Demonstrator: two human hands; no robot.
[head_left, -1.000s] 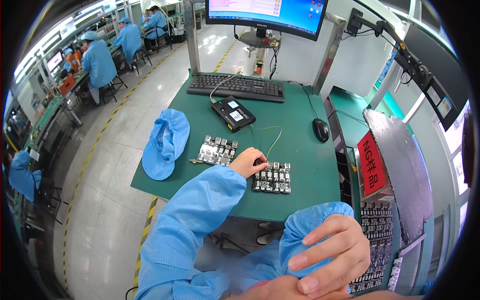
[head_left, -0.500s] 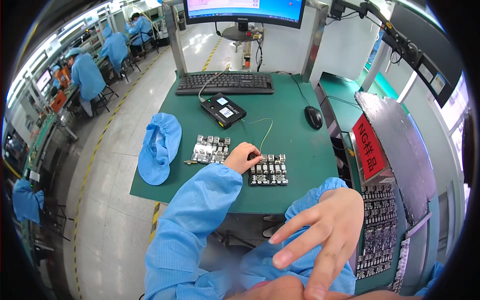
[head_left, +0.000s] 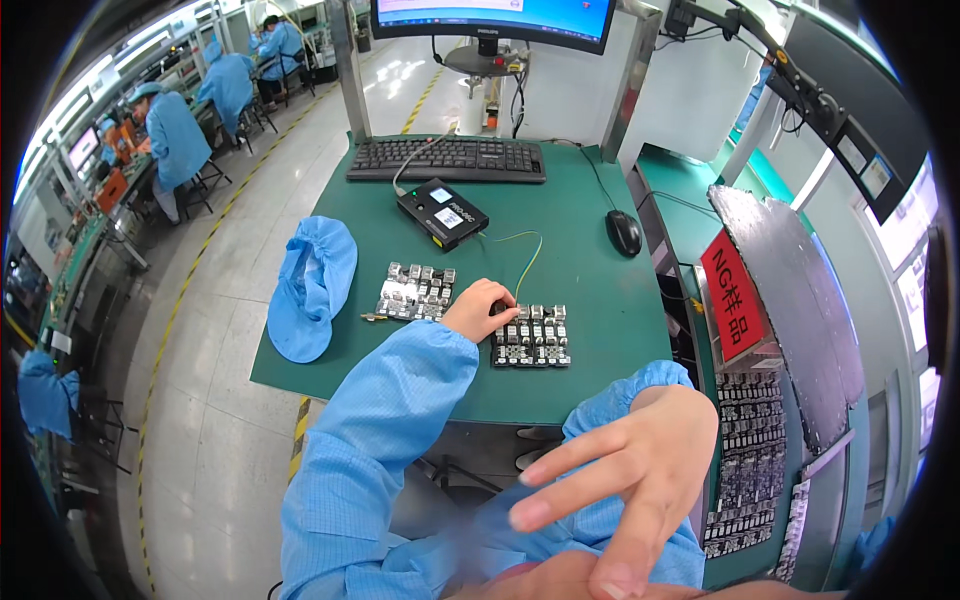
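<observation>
My left hand (head_left: 482,311) is pinched at the upper left corner of a dark circuit-board panel (head_left: 532,337) lying on the green bench. Thin yellow-green wires (head_left: 530,262) run from a black programmer box (head_left: 443,213) down to its fingertips, which grip their dark end; the fingers partly hide it. To the left of this hand lies a second panel of boards (head_left: 415,292) with shiny metal sockets. My right hand (head_left: 625,465) is raised close to the camera, away from the bench, its fingers spread and holding nothing.
A keyboard (head_left: 445,160), a mouse (head_left: 624,233) and a monitor (head_left: 495,20) stand at the back. A blue cap (head_left: 312,290) lies on the left. Beyond the right edge are a red sign (head_left: 738,295) and stacked board panels (head_left: 748,450). Co-workers sit at far left.
The whole view has shifted slightly. My left hand stays pinched at the panel's corner, and my right hand keeps its spread, raised pose.
</observation>
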